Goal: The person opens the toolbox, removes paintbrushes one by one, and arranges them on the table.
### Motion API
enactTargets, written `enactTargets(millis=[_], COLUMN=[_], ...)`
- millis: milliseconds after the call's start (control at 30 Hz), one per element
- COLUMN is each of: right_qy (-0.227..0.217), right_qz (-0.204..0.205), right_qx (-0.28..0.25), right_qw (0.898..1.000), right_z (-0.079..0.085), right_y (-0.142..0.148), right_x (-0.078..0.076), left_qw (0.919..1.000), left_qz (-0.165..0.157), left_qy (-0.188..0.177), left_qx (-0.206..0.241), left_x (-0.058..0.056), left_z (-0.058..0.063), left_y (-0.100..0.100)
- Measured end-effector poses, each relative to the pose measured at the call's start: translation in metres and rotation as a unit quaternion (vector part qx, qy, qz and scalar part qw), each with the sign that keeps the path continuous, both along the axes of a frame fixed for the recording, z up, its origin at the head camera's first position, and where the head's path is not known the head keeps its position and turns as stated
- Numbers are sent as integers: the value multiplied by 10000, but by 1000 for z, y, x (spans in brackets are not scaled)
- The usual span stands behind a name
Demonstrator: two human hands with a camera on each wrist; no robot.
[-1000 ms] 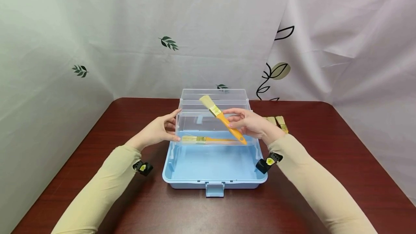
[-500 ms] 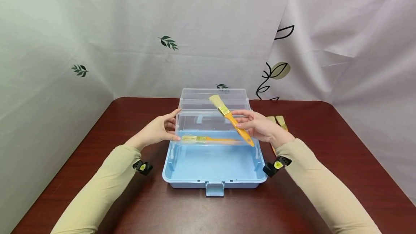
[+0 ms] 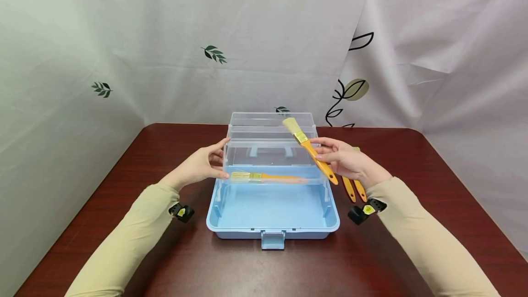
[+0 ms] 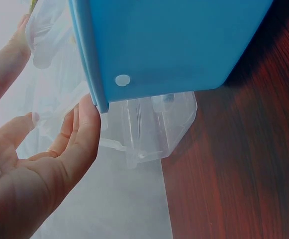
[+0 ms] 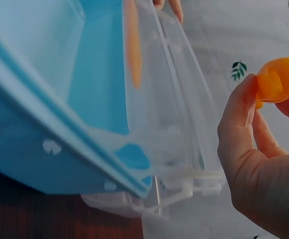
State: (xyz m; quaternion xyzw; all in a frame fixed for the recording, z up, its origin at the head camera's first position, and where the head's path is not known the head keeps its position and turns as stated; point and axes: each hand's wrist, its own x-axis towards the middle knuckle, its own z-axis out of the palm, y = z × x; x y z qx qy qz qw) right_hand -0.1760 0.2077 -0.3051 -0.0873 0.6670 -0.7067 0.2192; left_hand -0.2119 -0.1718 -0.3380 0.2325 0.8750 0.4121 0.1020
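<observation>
My right hand (image 3: 344, 157) pinches the orange handle of a flat paintbrush (image 3: 312, 150) in the air over the right side of a light-blue toolbox (image 3: 233, 231). Its pale bristles point up and left; the right wrist view shows the handle's rounded orange end (image 5: 279, 79). At the box's left side my left hand (image 3: 202, 164) grips the end of a clear tray (image 3: 313, 180), thumb low and fingers above. Inside the tray lies a second paintbrush (image 3: 251, 177), bristles to the left. Part of the left hand's grip is hidden in the head view.
Two more paintbrushes (image 3: 349, 189) lie on the dark red table (image 3: 177, 251) right of the box, partly hidden behind my right hand. The clear lid (image 3: 270, 120) stands raised at the back. A front latch (image 3: 272, 240) hangs down. White patterned cloth (image 3: 165, 58) hangs behind.
My right hand has moved to the right with the paintbrush, away from the tray's middle. The handles of the brushes on the table have come into sight. The left hand stays put.
</observation>
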Motion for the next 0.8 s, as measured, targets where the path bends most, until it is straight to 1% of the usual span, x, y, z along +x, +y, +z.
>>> enactTargets(millis=[267,433,567,700,800], right_qy=[32,-78,-215,-226,-252], right_qz=[-138,-364,-480,-473,-510], right_qx=[-28,-37,-210,-637,-828], right_qw=[9999,9993,9984,9966,9949], right_z=[-5,-12,-18,-25,-29], right_y=[22,44,62,79,91], right_x=[1,1,1,0,0], left_qw=[10000,10000,10000,10000,10000], left_qz=[-13,-14,-23,-28,-25], left_qy=[-9,2,4,13,14], left_qx=[34,36,59,69,49], left_x=[0,0,0,0,0], left_z=[0,0,0,-1,0], left_y=[0,0,0,0,0])
